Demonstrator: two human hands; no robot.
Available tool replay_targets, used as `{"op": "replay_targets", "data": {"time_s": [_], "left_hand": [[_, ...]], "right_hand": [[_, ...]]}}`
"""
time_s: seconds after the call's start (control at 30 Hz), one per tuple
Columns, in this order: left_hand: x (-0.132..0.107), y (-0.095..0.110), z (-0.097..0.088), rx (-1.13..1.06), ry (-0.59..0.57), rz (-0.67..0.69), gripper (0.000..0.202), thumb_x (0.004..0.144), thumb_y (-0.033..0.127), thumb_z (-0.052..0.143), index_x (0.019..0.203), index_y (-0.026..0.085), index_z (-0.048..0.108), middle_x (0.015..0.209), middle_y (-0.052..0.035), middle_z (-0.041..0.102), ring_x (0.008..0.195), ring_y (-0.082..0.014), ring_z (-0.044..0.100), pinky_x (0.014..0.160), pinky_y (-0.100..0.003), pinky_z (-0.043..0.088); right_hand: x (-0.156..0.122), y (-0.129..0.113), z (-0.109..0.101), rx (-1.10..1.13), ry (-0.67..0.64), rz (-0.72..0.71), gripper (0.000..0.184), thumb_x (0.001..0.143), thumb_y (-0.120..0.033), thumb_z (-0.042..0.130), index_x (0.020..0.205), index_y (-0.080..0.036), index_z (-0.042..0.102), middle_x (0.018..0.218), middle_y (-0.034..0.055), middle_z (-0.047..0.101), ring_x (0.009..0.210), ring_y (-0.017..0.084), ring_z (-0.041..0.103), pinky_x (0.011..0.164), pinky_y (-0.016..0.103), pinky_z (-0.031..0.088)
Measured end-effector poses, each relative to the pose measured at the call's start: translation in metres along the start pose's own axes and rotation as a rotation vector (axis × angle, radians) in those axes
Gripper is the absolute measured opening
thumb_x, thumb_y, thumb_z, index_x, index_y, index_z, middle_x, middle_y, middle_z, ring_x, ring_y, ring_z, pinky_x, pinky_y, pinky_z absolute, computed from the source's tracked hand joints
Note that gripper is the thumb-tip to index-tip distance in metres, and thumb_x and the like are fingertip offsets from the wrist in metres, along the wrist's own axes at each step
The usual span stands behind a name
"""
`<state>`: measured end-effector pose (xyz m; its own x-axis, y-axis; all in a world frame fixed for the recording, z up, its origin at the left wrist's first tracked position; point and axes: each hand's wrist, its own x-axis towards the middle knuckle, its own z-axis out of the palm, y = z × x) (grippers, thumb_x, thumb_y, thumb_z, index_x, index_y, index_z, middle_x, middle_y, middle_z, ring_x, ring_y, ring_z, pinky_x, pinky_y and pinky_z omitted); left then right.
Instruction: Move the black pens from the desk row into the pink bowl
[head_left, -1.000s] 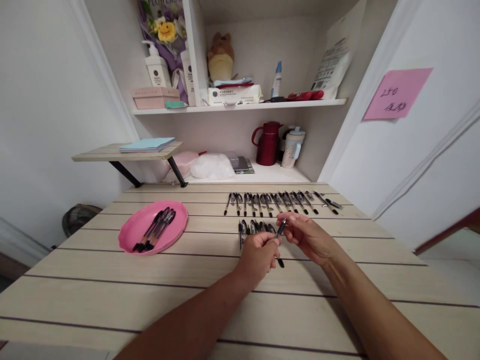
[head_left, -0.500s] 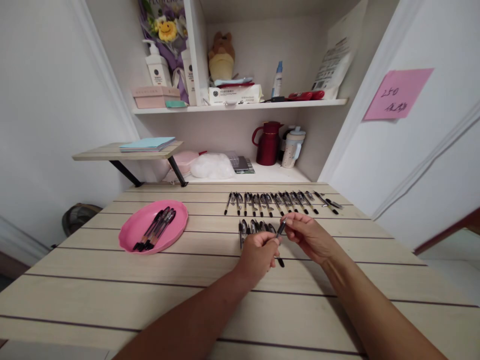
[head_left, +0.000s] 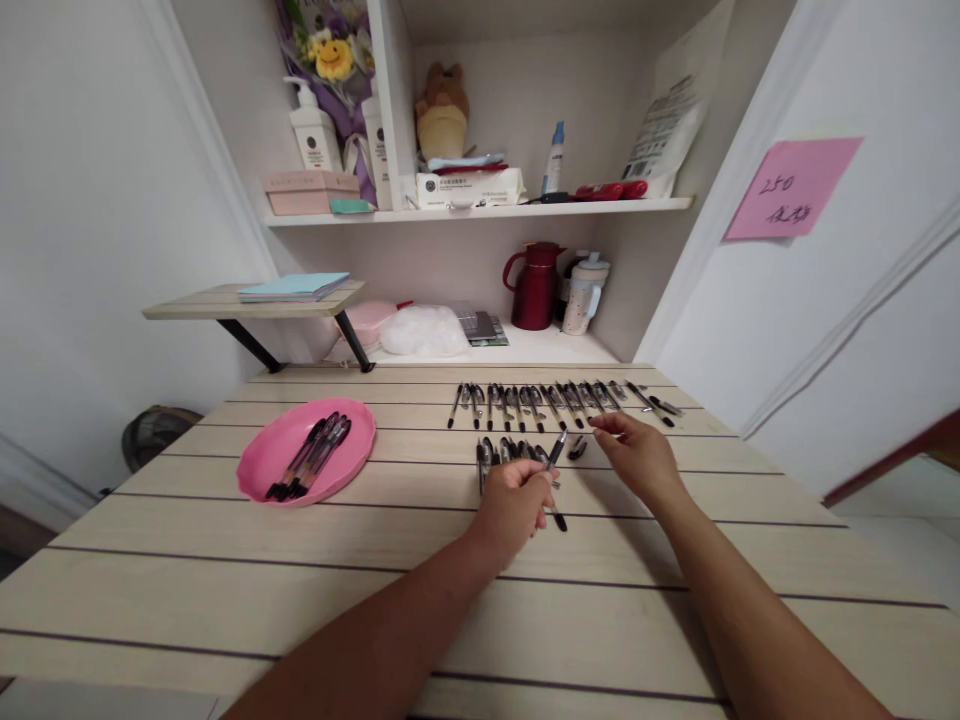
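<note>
My left hand [head_left: 511, 512] is closed around an uncapped black pen [head_left: 556, 450], its tip slanting up and to the right. Part of the pen's barrel is hidden by the fingers. Just right of that tip, a loose dark pen cap [head_left: 577, 447] shows against the table. My right hand [head_left: 639, 458] hovers beside the cap, fingers stretched out and apart with nothing visible in them. Behind both hands runs a row of pens with caps beside them [head_left: 521, 408]. A second, shorter group of pens [head_left: 487, 455] is partly covered by my left hand.
A pink scalloped tray [head_left: 251, 470] on the left holds several black pens [head_left: 315, 455]. Behind the slatted table [head_left: 360, 610] stands a shelf unit with a red jug [head_left: 535, 288] and a pale cup [head_left: 585, 295]. A small raised shelf [head_left: 187, 305] carries coloured paper [head_left: 294, 287].
My right hand has moved right, away from the pen tip, and its fingers have loosened. The cap now shows between the hands. My left hand keeps its hold on the pen.
</note>
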<state>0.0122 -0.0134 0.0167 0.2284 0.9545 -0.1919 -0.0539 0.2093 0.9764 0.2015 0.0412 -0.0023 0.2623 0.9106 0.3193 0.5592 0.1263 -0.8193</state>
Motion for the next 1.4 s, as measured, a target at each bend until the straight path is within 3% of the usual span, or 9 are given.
{"op": "replay_targets", "data": {"time_s": [0.1, 0.2, 0.33, 0.43, 0.53, 0.7, 0.83, 1.03, 1.4], "left_hand": [[0.001, -0.001, -0.001, -0.03, 0.011, -0.003, 0.027, 0.071, 0.035, 0.054, 0.083, 0.012, 0.059, 0.054, 0.004, 0.05, 0.034, -0.0021, 0.036, 0.032, -0.017, 0.021], [0.001, -0.001, -0.001, -0.045, 0.008, 0.001, 0.025, 0.071, 0.035, 0.054, 0.081, 0.012, 0.059, 0.054, 0.004, 0.05, 0.033, -0.0021, 0.035, 0.032, -0.017, 0.021], [0.001, -0.002, -0.001, -0.05, -0.007, 0.008, 0.023, 0.072, 0.033, 0.052, 0.08, 0.012, 0.058, 0.054, 0.0039, 0.05, 0.033, -0.0021, 0.036, 0.031, -0.017, 0.02], [0.001, -0.002, -0.001, -0.046, -0.009, 0.0, 0.022, 0.072, 0.031, 0.052, 0.08, 0.012, 0.057, 0.055, 0.0037, 0.05, 0.033, -0.0019, 0.036, 0.031, -0.016, 0.02], [0.001, -0.002, -0.001, -0.04, -0.014, -0.001, 0.022, 0.072, 0.032, 0.052, 0.08, 0.012, 0.057, 0.056, 0.0034, 0.051, 0.033, -0.0019, 0.036, 0.032, -0.017, 0.021], [0.001, -0.001, -0.001, -0.022, -0.031, -0.01, 0.023, 0.072, 0.033, 0.053, 0.082, 0.012, 0.058, 0.055, 0.0039, 0.051, 0.033, -0.0018, 0.036, 0.032, -0.017, 0.02], [0.002, -0.003, -0.001, -0.011, -0.031, -0.016, 0.022, 0.072, 0.032, 0.052, 0.08, 0.012, 0.058, 0.055, 0.0043, 0.05, 0.032, -0.0019, 0.035, 0.032, -0.017, 0.02], [0.004, -0.004, 0.0, -0.006, -0.04, 0.006, 0.017, 0.072, 0.028, 0.05, 0.076, 0.013, 0.056, 0.054, 0.0046, 0.05, 0.031, -0.0024, 0.035, 0.03, -0.017, 0.021], [0.005, -0.004, -0.002, -0.005, -0.037, 0.014, 0.018, 0.072, 0.028, 0.05, 0.078, 0.013, 0.057, 0.054, 0.0047, 0.05, 0.032, -0.0027, 0.036, 0.03, -0.017, 0.022]], "right_hand": [[0.003, 0.013, 0.002, -0.422, -0.08, -0.237, 0.035, 0.066, -0.01, 0.049, 0.092, -0.027, 0.066, 0.097, 0.0025, 0.066, 0.084, 0.021, 0.057, 0.069, 0.03, 0.041], [0.002, 0.016, 0.007, -0.577, -0.248, -0.378, 0.047, 0.063, -0.002, 0.043, 0.096, -0.027, 0.065, 0.106, 0.0016, 0.064, 0.092, 0.019, 0.056, 0.076, 0.028, 0.041], [0.002, 0.012, 0.01, -0.673, -0.346, -0.434, 0.038, 0.065, -0.003, 0.044, 0.087, -0.025, 0.066, 0.098, 0.003, 0.066, 0.088, 0.018, 0.057, 0.074, 0.026, 0.04], [0.003, 0.011, 0.009, -0.695, -0.277, -0.367, 0.022, 0.067, -0.008, 0.049, 0.077, -0.021, 0.064, 0.082, 0.0068, 0.066, 0.08, 0.02, 0.056, 0.068, 0.028, 0.039], [0.002, 0.007, 0.008, -0.463, -0.161, -0.198, 0.004, 0.067, -0.02, 0.057, 0.071, -0.02, 0.059, 0.068, 0.0049, 0.062, 0.063, 0.018, 0.053, 0.059, 0.029, 0.037], [-0.002, -0.011, 0.008, 0.575, -0.07, 0.074, 0.023, 0.067, -0.033, 0.065, 0.086, -0.022, 0.056, 0.066, -0.0018, 0.056, 0.052, 0.009, 0.046, 0.051, 0.023, 0.037], [-0.005, -0.023, 0.005, 0.973, -0.104, 0.153, 0.018, 0.064, -0.026, 0.067, 0.078, -0.021, 0.056, 0.068, -0.0018, 0.055, 0.052, 0.007, 0.047, 0.047, 0.02, 0.037], [-0.014, -0.028, 0.008, 1.075, -0.45, 0.338, 0.014, 0.063, -0.018, 0.062, 0.073, -0.022, 0.053, 0.064, -0.0017, 0.055, 0.056, 0.012, 0.053, 0.047, 0.024, 0.041], [-0.022, -0.036, 0.017, 1.035, -0.541, 0.361, 0.024, 0.066, -0.028, 0.068, 0.086, -0.018, 0.061, 0.044, -0.0088, 0.034, 0.039, 0.004, 0.025, 0.037, 0.019, 0.019]]}}
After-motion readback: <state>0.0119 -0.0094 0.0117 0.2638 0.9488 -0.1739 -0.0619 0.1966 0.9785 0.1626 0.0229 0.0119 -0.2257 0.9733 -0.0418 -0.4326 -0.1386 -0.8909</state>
